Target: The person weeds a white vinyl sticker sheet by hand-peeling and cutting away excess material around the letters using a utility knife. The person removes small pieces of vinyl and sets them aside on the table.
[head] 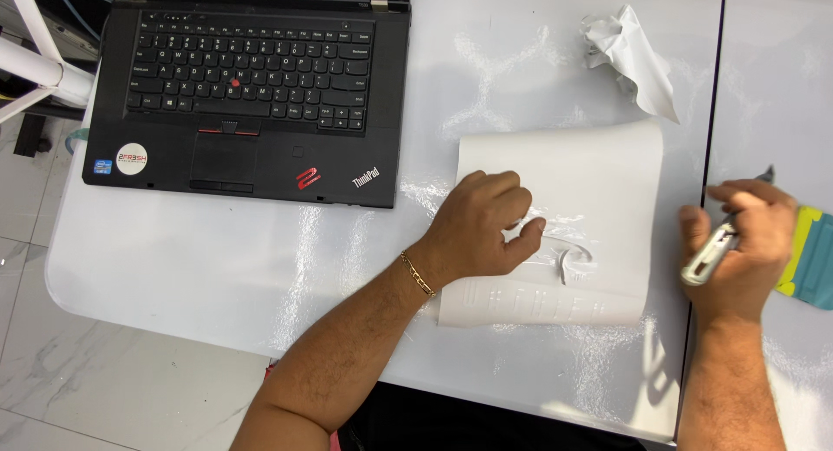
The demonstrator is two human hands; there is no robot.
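Note:
A white sheet of paper [599, 178] lies on the white table [217, 251], its near edge folded or curled up. My left hand [482, 225] rests on the sheet's left part, fingers curled, pressing it down. A small cut curl of paper [568, 258] sticks up just right of my fingertips. My right hand [746, 243] hovers off the sheet's right edge, closed around a slim silver and grey cutter or pen [720, 241] whose dark tip points up and away.
An open black laptop [252, 95] sits at the far left of the table. A crumpled white paper [629, 56] lies beyond the sheet. Yellow and teal sheets [816, 256] lie at the right edge. A dark seam [713, 95] divides the tabletops. Tiled floor shows at left.

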